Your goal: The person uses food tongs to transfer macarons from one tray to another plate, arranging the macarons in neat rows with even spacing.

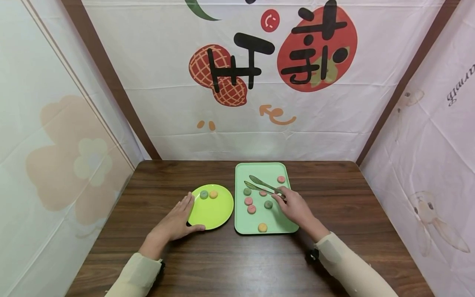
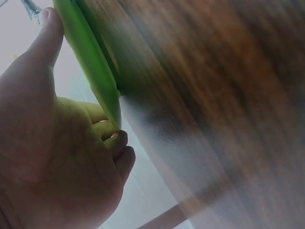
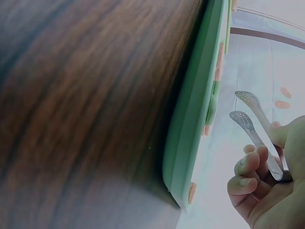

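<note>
My right hand (image 1: 295,206) holds a pair of perforated tongs (image 3: 246,123) over the light green tray (image 1: 243,222). The arms of the tongs stand apart, with nothing between their tips. On the tray lie small round macaron-like pieces, among them a pink piece (image 1: 251,209), a green piece (image 1: 268,204) and a yellow piece (image 1: 262,227). My left hand (image 1: 174,220) rests at the near left rim of the lime plate (image 1: 211,216), thumb and fingers spread along the edge. Toward the plate's far side sit a green piece (image 1: 204,194) and a yellow-orange piece (image 1: 213,194).
Plate and tray stand side by side on a dark wooden table (image 1: 230,264), a narrow gap between them. Printed white curtains (image 1: 237,144) rise behind the table and on both sides.
</note>
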A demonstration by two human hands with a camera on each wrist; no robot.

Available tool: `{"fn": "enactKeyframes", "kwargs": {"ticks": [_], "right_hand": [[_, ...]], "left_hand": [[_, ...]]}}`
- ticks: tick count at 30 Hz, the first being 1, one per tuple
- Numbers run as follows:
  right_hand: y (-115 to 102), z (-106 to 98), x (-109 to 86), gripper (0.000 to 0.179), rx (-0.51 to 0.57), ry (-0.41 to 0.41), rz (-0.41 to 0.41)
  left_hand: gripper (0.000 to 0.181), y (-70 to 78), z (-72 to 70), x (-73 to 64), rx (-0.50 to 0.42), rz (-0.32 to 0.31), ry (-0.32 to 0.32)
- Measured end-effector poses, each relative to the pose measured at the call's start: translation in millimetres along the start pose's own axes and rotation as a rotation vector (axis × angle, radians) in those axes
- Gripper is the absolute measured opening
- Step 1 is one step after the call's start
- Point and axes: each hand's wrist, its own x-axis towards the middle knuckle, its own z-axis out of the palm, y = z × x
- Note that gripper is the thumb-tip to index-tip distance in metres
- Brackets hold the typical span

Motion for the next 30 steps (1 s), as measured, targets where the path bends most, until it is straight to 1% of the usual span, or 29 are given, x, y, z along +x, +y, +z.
{"fn": "enactKeyframes", "kwargs": {"ticks": [11,19,24,30], "right_hand": [[-0.7,1.0,-5.6,0.031,-0.005,-0.039,0.014],[-1.0,4.4,-7.9,0.025,0.001,-0.048,0.014],[-1.6,5.5,-7.2,0.024,-0.005,-0.043,0.005],[-2.9,5.9,-6.9,0.02,0.005,-0.066,0.019]], "left_hand": [[0.124,-0.6,0.0,1.1,-0.002,-0.003,-0.001],[0.125,-2.0,4.1,1.2,0.0,-0.018,-0.015],[0.125,-0.7,2.8,0.7,-0.004,-0.019,-0.011],[0.124,0.4,1.4,-0.5,-0.005,-0.011,-0.002]]}}
